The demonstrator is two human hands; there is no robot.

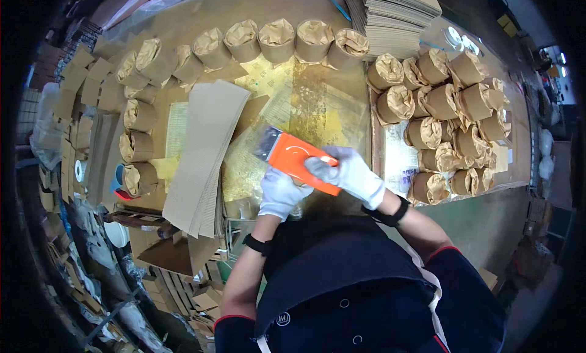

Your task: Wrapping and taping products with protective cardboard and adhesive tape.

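Both my hands wear white work gloves with greyish fingertips. Between them, above the table, is a flat, orange, oblong thing (294, 153) with a pale curved mark and a dark, shiny far-left end; I cannot make out its exact kind. My right hand (351, 175) is closed on its near-right end, thumb lying over the top. My left hand (279, 191) grips the near edge, its fingers partly hidden beneath. Under them lies a stained yellow work surface (342, 124) covered with printed sheets.
Brown paper-lined cardboard cylinders (276, 40) line the table's back and left side. Several more cylinders (441, 101) crowd the right side. A fanned stack of grey-brown cardboard sheets (204, 151) lies left of my hands, overhanging the near edge. Another cardboard stack (400, 17) stands at the back right.
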